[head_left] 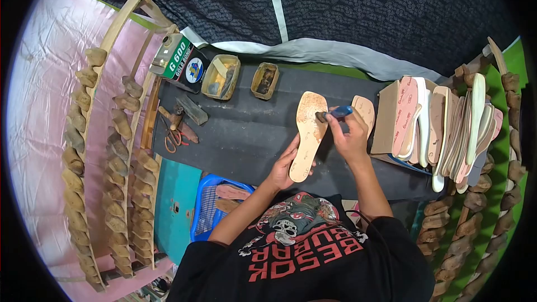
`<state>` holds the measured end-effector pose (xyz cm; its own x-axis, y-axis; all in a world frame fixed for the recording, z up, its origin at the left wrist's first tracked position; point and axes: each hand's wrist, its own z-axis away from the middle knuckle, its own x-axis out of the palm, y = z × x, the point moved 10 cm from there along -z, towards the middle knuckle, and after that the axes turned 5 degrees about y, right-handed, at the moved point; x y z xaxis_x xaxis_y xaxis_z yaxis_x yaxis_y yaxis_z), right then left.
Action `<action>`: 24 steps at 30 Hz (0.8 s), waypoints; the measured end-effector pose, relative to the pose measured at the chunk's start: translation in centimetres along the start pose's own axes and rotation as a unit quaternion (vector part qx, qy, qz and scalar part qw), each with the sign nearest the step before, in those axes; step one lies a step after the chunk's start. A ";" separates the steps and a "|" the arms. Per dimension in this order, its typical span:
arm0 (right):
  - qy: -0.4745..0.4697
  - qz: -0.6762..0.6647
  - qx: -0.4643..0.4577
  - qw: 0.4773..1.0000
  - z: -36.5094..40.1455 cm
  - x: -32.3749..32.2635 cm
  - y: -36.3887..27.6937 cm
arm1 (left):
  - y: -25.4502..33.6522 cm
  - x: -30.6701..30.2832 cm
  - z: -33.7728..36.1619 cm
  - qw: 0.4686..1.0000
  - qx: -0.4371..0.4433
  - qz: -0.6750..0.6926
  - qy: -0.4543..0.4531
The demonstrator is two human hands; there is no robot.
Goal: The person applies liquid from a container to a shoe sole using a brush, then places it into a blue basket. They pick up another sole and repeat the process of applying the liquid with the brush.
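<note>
My left hand [284, 166] grips a tan shoe insole [305, 148] near its narrow end, fingers round its edge. The insole is tilted up over the dark table, and its wide end carries brownish, glossy smears. My right hand [352, 138] is closed round the blue handle of a brush [341, 112]. The dark brush head meets the insole's surface near its wide end. Just behind my right hand lies another tan insole [363, 113], partly hidden by the hand.
Beyond the table's left part stand a G 600 Gold Bond can [180, 62] and two tubs [232, 92] [257, 92]. Scissors [173, 138] and a hammer [177, 116] lie nearby. Stacked soles and a cardboard box [386, 117] occupy the right. Racks of wooden lasts [118, 170] flank both sides; a blue basket [199, 212] sits below.
</note>
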<state>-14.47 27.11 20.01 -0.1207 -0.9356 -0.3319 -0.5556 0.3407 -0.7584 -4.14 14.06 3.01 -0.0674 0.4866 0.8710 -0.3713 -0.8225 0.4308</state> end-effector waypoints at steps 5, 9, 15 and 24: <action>-0.041 -0.015 -0.067 0.997 1.1 2.0 -2.7 | 1.0 -0.3 0.0 1.000 0.030 -0.003 0.000; -0.015 0.021 -0.062 0.998 0.2 1.4 -1.8 | 0.7 -0.1 0.1 1.000 0.026 0.004 -0.009; -0.002 0.020 -0.067 0.998 -0.5 0.8 -1.5 | 0.0 0.1 0.1 1.000 0.007 -0.020 0.001; -0.069 -0.011 -0.066 0.995 2.2 2.5 -3.2 | 1.1 -1.0 0.6 1.000 0.017 -0.010 0.020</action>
<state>-11.17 23.87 20.41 0.0015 -0.9184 -0.3957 -0.6609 0.2960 -0.6896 -3.90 12.47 2.73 -0.0985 0.5134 0.8525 -0.3408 -0.8222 0.4559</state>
